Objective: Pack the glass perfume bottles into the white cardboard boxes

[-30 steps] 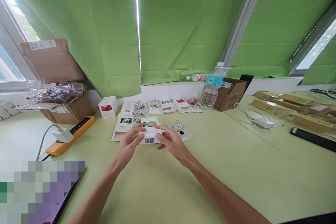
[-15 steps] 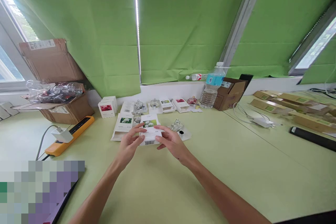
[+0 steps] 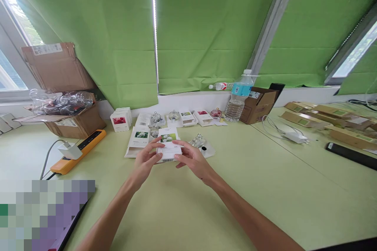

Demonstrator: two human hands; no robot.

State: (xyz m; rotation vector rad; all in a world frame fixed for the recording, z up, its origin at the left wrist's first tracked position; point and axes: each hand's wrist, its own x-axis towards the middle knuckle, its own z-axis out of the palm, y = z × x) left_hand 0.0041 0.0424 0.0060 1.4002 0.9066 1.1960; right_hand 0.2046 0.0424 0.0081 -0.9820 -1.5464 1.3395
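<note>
Between my two hands is a small white carton [image 3: 169, 150] with a white-flower picture and a barcode at its lower edge. My left hand [image 3: 147, 155] grips its left side with thumb and fingers, and my right hand [image 3: 191, 157] grips the right side. Just left lies another white flower carton [image 3: 139, 138]. A clear glass bottle [image 3: 154, 131] stands behind, partly hidden by the cartons. To the right of my right hand, a clear glass piece [image 3: 198, 141] rests on white wrapping [image 3: 210, 150] near a small black cap-like piece [image 3: 204, 149].
At the back are glass bottles [image 3: 173, 116], a red-flower carton [image 3: 203, 116], stacked cartons [image 3: 120, 120] and a large water bottle [image 3: 235, 102]. An orange power strip [image 3: 88, 141] and open cardboard box [image 3: 70, 121] stand left. A charger [image 3: 296, 136] and long brown boxes [image 3: 350, 135] lie right.
The carton between my hands has tipped slightly, so its barcode edge shows less. My hands stay in nearly the same place around it.
</note>
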